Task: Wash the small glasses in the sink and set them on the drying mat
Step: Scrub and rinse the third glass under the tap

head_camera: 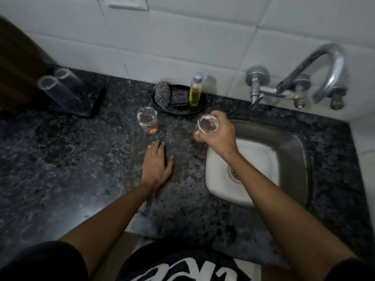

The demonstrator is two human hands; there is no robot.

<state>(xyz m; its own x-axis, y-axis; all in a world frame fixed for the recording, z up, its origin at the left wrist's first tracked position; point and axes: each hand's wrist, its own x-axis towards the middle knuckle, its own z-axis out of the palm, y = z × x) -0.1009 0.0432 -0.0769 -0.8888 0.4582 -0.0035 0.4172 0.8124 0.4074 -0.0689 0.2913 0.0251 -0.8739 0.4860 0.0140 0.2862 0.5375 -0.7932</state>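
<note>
My right hand [220, 134] grips a small clear glass [207, 124] upright, at the counter's edge just left of the sink [292, 142]. A second small glass [147, 122] with brownish residue at its bottom stands on the dark granite counter, apart from both hands. My left hand [157, 164] rests flat on the counter below that glass, fingers straight, holding nothing. Two clear glasses [58, 92] stand upside down on the dark drying mat [95, 104] at the far left.
A black dish [178, 110] at the back holds two scrubbers [162, 95] and a bottle of yellow dish soap [195, 91]. The wall tap [294, 86] curves over the sink's back right. The sink has a white basin with a drain [235, 173]. A tiled wall stands behind.
</note>
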